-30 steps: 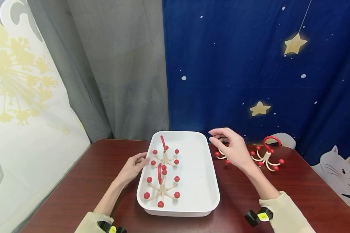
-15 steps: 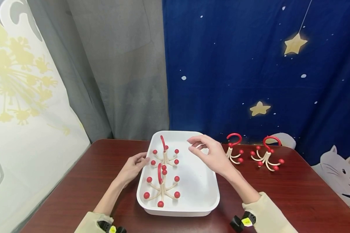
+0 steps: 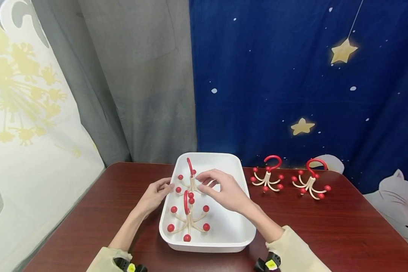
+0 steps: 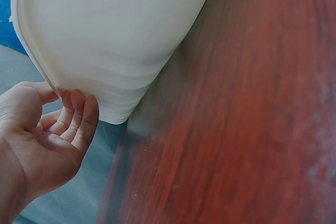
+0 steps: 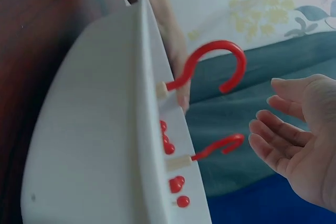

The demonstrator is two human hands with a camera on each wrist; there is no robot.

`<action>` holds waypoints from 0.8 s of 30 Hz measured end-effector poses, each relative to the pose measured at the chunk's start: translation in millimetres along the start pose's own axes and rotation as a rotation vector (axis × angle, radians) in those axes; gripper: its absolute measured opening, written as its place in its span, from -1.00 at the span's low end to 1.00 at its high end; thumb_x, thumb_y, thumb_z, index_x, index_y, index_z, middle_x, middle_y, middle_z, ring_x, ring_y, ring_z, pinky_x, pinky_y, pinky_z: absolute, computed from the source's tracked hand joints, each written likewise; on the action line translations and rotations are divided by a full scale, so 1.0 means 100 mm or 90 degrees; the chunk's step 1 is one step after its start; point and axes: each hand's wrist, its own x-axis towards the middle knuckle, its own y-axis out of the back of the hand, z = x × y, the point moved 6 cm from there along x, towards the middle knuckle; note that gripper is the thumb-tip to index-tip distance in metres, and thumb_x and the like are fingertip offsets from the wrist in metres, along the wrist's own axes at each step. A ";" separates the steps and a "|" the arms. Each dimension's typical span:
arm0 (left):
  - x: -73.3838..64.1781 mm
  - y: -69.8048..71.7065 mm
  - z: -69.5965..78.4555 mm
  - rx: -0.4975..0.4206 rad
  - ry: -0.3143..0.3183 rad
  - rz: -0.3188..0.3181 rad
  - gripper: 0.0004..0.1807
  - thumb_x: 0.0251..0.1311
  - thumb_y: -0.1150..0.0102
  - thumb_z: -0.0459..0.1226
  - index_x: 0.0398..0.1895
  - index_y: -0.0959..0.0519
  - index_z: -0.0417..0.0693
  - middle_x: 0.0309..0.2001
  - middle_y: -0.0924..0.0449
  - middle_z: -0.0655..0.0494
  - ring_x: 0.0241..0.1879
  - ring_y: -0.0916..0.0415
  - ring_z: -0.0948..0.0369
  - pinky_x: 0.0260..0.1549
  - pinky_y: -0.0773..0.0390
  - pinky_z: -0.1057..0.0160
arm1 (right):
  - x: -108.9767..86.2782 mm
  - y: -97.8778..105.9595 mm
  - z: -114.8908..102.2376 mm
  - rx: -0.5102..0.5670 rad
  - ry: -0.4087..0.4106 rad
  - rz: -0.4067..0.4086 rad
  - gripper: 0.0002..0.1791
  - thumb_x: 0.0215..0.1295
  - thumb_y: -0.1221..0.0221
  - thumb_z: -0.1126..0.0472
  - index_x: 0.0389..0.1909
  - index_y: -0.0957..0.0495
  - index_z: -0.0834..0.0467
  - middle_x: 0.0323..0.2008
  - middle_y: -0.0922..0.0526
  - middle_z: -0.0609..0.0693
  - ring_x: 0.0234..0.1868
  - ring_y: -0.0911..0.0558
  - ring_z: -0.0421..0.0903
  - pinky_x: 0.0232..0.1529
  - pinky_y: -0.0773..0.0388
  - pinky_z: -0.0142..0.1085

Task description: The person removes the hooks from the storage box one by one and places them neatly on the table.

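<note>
My left hand (image 3: 155,197) pinches the left rim of a white plastic tray (image 3: 224,223), thumb on the rim and fingers along the outer wall (image 4: 113,85). Two multi-armed hanging hooks stand in the tray's left half, each with a red hook on top and cream arms tipped with red balls. The near hook (image 3: 188,219) is in full view; the far hook (image 3: 192,182) is partly covered by my right hand (image 3: 224,189). That hand hovers above the tray, fingers loosely bent and holding nothing. In the right wrist view, a gap shows between its fingertips and the red hooks (image 5: 231,59).
Two more such hooks, one (image 3: 267,179) beside the tray and another (image 3: 311,183) farther right, stand on the dark red wooden table (image 3: 309,234). Curtains (image 3: 258,94) hang right behind the table's back edge.
My right hand has moved left from above the right-hand hooks on the table to over the tray, near its far hook. My left hand stays on the rim.
</note>
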 end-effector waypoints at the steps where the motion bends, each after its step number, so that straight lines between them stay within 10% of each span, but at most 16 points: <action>1: 0.00 0.00 0.00 -0.002 -0.001 -0.001 -0.49 0.27 -0.04 -0.27 0.22 -0.27 -0.34 -0.20 -0.52 -0.31 -0.15 -0.54 -0.08 -0.13 -0.52 0.12 | 0.00 -0.04 -0.01 0.003 0.002 -0.009 -0.70 0.22 -0.18 0.04 -0.05 -0.54 0.04 -0.16 -0.57 -0.23 -0.21 -0.54 -0.30 -0.18 -0.51 -0.36; 24: 0.12 0.02 -0.22 -0.022 -0.006 -0.001 -0.51 0.25 -0.07 -0.26 0.21 -0.30 -0.28 -0.21 -0.53 -0.30 -0.18 -0.55 -0.06 -0.21 -0.55 0.21 | 0.02 -0.31 -0.06 -0.015 0.022 -0.072 -0.68 0.19 -0.19 -0.03 -0.09 -0.59 0.02 -0.24 -0.56 -0.28 -0.23 -0.51 -0.31 -0.19 -0.49 -0.33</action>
